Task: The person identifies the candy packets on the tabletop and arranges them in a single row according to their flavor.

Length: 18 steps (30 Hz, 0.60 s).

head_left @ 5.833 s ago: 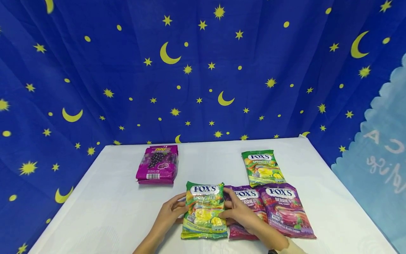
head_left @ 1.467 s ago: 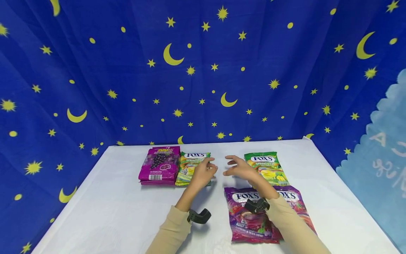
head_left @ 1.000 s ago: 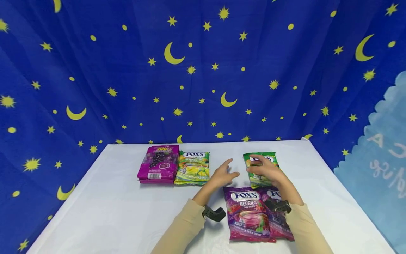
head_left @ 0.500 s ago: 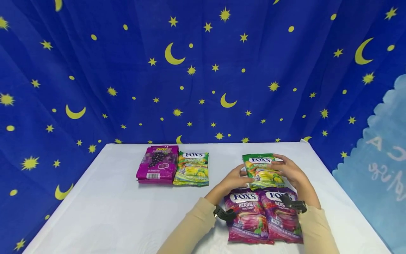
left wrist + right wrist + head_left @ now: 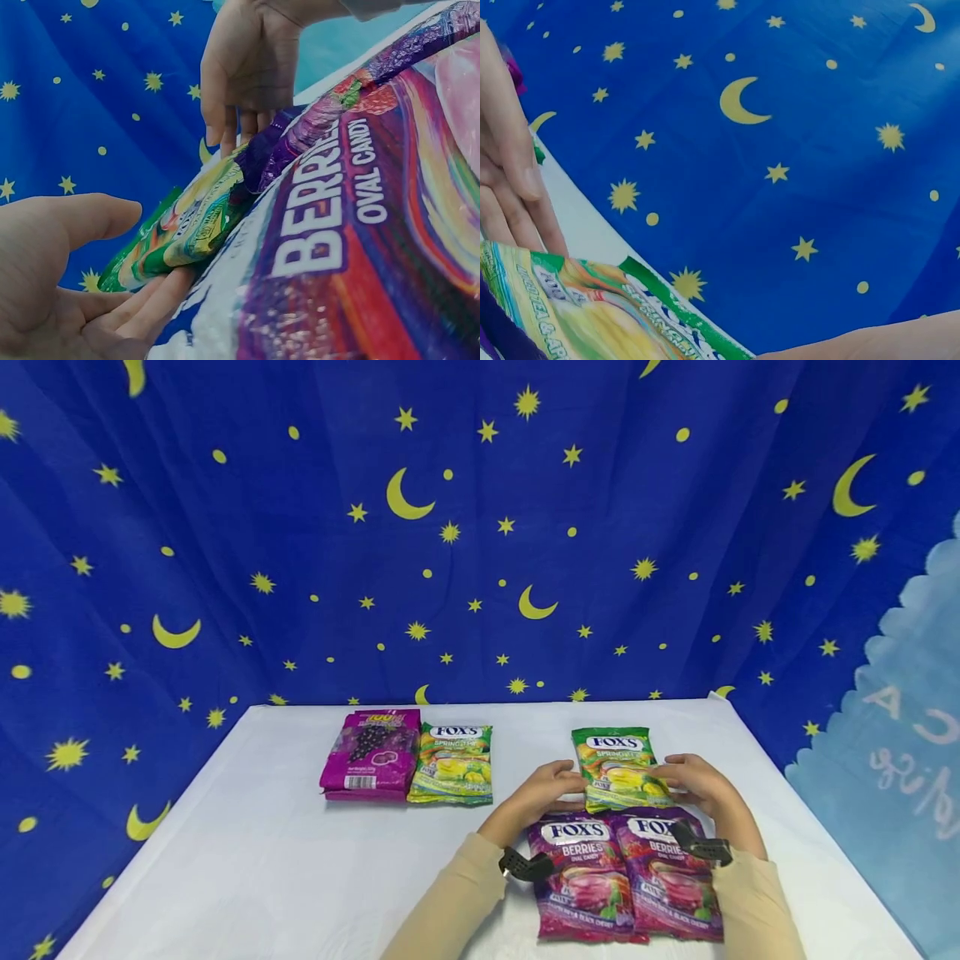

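A green Fox's Spring Tea candy bag [image 5: 611,777] lies toward the back right, between my two hands. My left hand [image 5: 538,795] is at its left edge; in the left wrist view the straight fingers [image 5: 154,304] touch the bag's side while the thumb stands apart. On the other side my right hand [image 5: 705,789] touches the right edge with extended fingers. Just in front lie two purple Fox's Berries bags, a left one [image 5: 588,885] and a right one [image 5: 675,889], side by side. The right wrist partly covers the right Berries bag.
A magenta grape candy pack [image 5: 372,756] sits at the back left, with another green Spring Tea bag [image 5: 453,766] against its right side. All lie on a white table [image 5: 262,860]. A blue star-and-moon curtain [image 5: 480,552] rises behind the far edge.
A green bag went from the front middle to beside the grape pack and was let go. Both hands then moved right to the other green bag; their fingers have since loosened and shifted slightly nearer.
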Each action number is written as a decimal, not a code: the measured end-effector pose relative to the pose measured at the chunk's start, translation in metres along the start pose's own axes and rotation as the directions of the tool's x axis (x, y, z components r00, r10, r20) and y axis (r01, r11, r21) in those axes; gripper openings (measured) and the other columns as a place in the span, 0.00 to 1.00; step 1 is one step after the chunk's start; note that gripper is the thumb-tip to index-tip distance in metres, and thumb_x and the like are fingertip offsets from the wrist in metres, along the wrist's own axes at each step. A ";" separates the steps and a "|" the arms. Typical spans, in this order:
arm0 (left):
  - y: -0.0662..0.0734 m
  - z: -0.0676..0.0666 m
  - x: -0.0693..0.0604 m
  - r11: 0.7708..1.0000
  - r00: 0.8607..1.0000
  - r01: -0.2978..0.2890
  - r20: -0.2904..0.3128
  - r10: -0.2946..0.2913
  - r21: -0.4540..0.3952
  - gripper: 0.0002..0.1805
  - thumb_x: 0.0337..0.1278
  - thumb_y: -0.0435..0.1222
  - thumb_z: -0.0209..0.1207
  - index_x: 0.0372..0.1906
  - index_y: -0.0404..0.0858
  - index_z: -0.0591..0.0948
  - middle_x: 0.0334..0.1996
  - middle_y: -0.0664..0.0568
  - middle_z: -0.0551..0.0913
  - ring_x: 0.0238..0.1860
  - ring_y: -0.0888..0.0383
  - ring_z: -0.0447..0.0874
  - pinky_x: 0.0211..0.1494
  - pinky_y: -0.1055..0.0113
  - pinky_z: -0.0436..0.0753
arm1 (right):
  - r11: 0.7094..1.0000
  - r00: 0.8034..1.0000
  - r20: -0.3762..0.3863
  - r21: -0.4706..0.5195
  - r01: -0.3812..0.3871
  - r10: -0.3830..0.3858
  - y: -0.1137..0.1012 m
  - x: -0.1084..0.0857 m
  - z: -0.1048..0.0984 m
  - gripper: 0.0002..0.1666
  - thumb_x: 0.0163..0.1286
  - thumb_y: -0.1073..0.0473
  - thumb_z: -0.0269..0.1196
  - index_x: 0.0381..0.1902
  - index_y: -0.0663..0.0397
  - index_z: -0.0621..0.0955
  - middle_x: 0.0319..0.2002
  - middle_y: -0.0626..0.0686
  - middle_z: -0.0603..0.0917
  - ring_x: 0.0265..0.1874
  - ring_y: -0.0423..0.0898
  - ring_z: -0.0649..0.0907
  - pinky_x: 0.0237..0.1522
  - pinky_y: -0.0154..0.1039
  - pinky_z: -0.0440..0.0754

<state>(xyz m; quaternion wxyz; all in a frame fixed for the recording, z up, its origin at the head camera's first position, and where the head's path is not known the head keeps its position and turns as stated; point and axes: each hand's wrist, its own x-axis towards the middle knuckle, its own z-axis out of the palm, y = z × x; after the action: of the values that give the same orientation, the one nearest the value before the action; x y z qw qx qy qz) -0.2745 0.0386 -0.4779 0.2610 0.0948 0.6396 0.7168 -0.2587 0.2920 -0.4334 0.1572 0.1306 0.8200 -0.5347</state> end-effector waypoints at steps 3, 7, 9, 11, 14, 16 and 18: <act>-0.002 -0.001 0.001 1.000 1.000 -0.008 -0.002 0.008 0.007 0.38 0.61 0.33 0.60 0.71 0.24 0.55 0.53 0.41 0.77 0.51 0.48 0.80 0.49 0.59 0.84 | 1.000 1.000 0.019 0.006 0.021 -0.021 0.003 0.003 -0.001 0.46 0.67 0.54 0.61 0.67 0.81 0.53 0.52 0.71 0.73 0.44 0.55 0.80 0.48 0.47 0.81; -0.003 0.000 0.001 1.000 1.000 -0.018 -0.021 0.018 0.011 0.37 0.61 0.33 0.60 0.70 0.24 0.57 0.49 0.44 0.78 0.50 0.48 0.81 0.48 0.60 0.84 | 0.997 0.995 0.073 0.050 0.059 -0.062 0.004 0.006 0.002 0.42 0.69 0.57 0.58 0.67 0.81 0.54 0.49 0.68 0.77 0.37 0.46 0.81 0.42 0.41 0.83; -0.003 0.002 0.000 1.000 0.999 -0.025 -0.033 0.025 0.012 0.36 0.61 0.33 0.60 0.70 0.25 0.59 0.49 0.44 0.79 0.49 0.48 0.82 0.47 0.60 0.84 | 0.992 0.991 0.103 0.104 0.071 -0.081 0.004 0.006 0.005 0.41 0.69 0.59 0.57 0.69 0.78 0.53 0.51 0.69 0.75 0.39 0.47 0.81 0.44 0.43 0.83; -0.003 0.004 -0.001 0.999 0.998 -0.028 -0.051 0.028 0.017 0.35 0.61 0.33 0.60 0.69 0.26 0.61 0.50 0.44 0.79 0.47 0.49 0.83 0.46 0.60 0.85 | 0.986 0.989 0.116 0.150 0.073 -0.091 0.002 0.005 0.009 0.41 0.69 0.61 0.56 0.71 0.72 0.52 0.51 0.68 0.75 0.39 0.49 0.82 0.43 0.45 0.83; -0.002 0.007 -0.003 0.999 0.996 -0.031 -0.078 0.033 0.029 0.33 0.60 0.33 0.60 0.69 0.27 0.64 0.50 0.44 0.79 0.46 0.50 0.83 0.45 0.61 0.85 | 0.973 0.985 0.126 0.214 0.088 -0.117 0.000 0.003 0.012 0.40 0.68 0.63 0.54 0.73 0.66 0.51 0.49 0.65 0.77 0.38 0.48 0.82 0.41 0.45 0.84; 0.000 0.008 -0.004 0.999 0.995 -0.036 -0.093 0.039 0.034 0.33 0.60 0.33 0.59 0.69 0.27 0.64 0.50 0.43 0.80 0.46 0.49 0.83 0.45 0.61 0.85 | 0.970 0.987 0.104 0.223 0.099 -0.125 -0.001 0.003 0.014 0.41 0.67 0.65 0.54 0.73 0.65 0.52 0.45 0.60 0.79 0.35 0.46 0.82 0.37 0.40 0.84; 0.001 0.009 -0.005 0.999 0.993 -0.043 -0.105 0.046 0.031 0.34 0.59 0.32 0.59 0.69 0.28 0.63 0.49 0.42 0.80 0.46 0.48 0.84 0.46 0.60 0.85 | 0.969 0.988 0.079 0.222 0.111 -0.131 -0.002 0.003 0.015 0.41 0.66 0.66 0.54 0.73 0.65 0.52 0.43 0.57 0.80 0.31 0.43 0.80 0.32 0.35 0.82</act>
<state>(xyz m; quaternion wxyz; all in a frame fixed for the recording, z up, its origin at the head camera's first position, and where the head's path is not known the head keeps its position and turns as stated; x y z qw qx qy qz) -0.2666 0.0443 -0.4741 0.2093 0.0749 0.6606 0.7171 -0.2605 0.2775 -0.4388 0.1472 0.0715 0.7550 -0.6350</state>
